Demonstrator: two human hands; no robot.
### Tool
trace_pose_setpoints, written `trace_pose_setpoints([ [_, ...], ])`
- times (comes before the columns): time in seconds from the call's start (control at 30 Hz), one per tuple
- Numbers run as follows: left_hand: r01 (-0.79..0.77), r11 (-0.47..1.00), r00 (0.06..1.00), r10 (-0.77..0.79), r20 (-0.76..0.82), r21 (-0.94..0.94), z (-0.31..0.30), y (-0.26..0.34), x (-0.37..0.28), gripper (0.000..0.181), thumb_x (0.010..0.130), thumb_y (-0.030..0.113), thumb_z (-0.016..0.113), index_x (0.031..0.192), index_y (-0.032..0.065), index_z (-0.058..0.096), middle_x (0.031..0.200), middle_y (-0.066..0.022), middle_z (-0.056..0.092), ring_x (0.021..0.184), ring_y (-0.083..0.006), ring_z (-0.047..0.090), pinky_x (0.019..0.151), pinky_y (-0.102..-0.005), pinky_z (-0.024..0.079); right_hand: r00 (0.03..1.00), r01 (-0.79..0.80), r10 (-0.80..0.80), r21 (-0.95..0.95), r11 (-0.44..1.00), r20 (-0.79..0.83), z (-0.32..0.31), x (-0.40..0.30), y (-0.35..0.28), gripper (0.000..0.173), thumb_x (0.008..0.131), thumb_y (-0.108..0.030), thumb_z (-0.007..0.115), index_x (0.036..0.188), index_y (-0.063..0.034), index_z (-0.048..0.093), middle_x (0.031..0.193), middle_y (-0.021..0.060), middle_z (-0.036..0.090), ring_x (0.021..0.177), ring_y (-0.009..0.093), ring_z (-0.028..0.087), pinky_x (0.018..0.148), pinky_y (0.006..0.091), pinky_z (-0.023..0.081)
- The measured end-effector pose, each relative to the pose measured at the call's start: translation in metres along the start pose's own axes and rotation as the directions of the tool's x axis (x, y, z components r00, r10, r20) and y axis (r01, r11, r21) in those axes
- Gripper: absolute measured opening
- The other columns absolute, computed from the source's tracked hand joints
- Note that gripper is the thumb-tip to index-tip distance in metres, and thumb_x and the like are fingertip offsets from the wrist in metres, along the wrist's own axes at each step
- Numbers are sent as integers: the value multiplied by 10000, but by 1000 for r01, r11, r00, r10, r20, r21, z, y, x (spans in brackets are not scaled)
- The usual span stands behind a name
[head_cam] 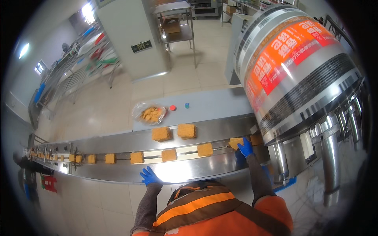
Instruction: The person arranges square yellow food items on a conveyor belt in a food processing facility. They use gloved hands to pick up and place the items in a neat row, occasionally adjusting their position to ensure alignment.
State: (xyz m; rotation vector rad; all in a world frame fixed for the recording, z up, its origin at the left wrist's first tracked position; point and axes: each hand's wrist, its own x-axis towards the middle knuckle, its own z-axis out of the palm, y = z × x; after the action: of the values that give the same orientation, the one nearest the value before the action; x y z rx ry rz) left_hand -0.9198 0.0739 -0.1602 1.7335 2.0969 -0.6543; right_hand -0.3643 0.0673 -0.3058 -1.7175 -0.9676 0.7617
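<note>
My right hand (246,147), in a blue glove, grips the right end of fanned golden-brown food squares (236,143) on the conveyor channel (189,152). My left hand (150,176), also gloved in blue, rests with fingers apart on the near steel edge, holding nothing. Left of my right hand, a food square (205,150) sits in the channel, then another square (169,155) and several more in a spaced row. Two neat stacks, a left stack (161,134) and a right stack (186,131), stand on the steel ledge beyond the channel.
A large printed film roll (295,59) looms on the right above steel posts (327,153). On the grey table (215,103) lie a clear bag (150,114) of broken pieces, a red cap (172,108) and a small blue-green item (187,105). A person (32,165) is at the far left.
</note>
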Motion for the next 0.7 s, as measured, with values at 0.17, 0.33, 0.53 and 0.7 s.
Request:
trace_pose_setpoints([
  [0.17,-71,997,996,70,-53,-22,12,11,19,1006,796,264,683,1508,-22,32,1553,-312,60,1413,-542,94,1036,-640,331,978,166,-191,-250,954,-78,-63,41,116,556,881,-227,684,1315,47,472,1248,149,575,1168,251,544,996,349,429],
  [0.33,23,1000,1000,-23,-17,7,13,0,-3,992,801,231,663,1509,-22,16,1550,-317,56,1422,-527,84,1052,-626,321,999,-47,37,-502,863,-29,-63,44,78,681,909,-335,612,1406,54,359,1413,254,434,1320,362,420,1097,406,338],
  [0.53,26,1000,999,-26,21,-4,5,7,-4,969,814,220,633,1505,-35,3,1546,-326,43,1413,-547,74,1058,-630,314,976,35,-170,-671,741,-136,-38,4,23,670,868,-309,631,1379,54,396,1349,289,474,1255,416,461,1066,436,367],
  [0.7,-20,1000,1000,20,-20,3,13,4,-7,961,820,231,623,1505,-36,3,1546,-329,33,1410,-552,71,1056,-624,323,969,192,-246,-689,699,20,22,-46,-82,662,821,-292,682,1352,20,439,1240,272,554,1143,417,541,978,484,432],
])
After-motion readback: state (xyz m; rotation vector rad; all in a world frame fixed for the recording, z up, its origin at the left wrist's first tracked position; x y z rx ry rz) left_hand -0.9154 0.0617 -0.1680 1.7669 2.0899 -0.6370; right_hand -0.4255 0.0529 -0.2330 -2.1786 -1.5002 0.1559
